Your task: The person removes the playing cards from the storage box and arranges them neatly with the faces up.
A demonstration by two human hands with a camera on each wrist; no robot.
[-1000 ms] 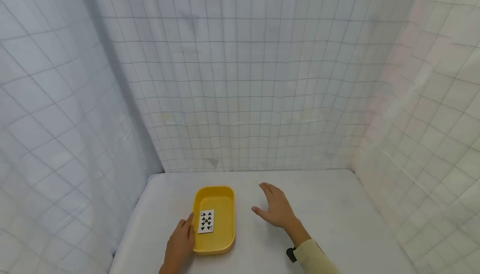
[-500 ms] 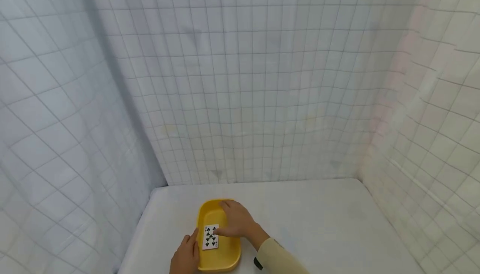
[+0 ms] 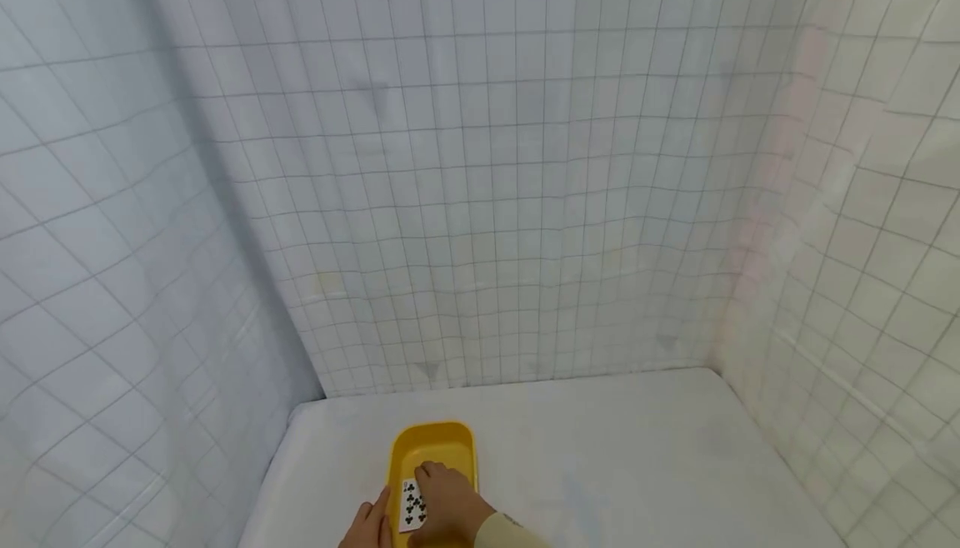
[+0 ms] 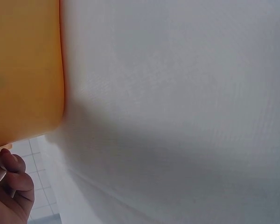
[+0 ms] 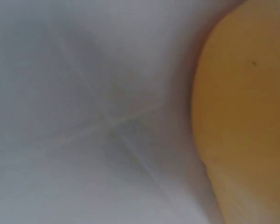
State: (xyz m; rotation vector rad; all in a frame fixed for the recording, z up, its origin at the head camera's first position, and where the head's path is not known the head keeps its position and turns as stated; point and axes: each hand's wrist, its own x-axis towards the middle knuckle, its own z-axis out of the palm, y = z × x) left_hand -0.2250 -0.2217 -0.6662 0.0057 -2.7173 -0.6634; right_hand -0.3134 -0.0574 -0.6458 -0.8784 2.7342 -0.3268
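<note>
Yellow tray (image 3: 435,445) is sitting on the white counter (image 3: 615,465), with a playing card (image 3: 412,505) inside; the right hand (image 3: 447,508) is pressing relaxed fingers on the card, while the left hand (image 3: 369,527) is resting, open, against the tray's left wall.

Head view's bottom edge cuts off the left hand (image 3: 369,527), right hand (image 3: 447,510) and near end of the yellow tray (image 3: 435,444). Right hand covers much of the playing card (image 3: 410,505); its grip can't be told. Right wrist view blurred, only tray wall (image 5: 245,121) readable.
</note>
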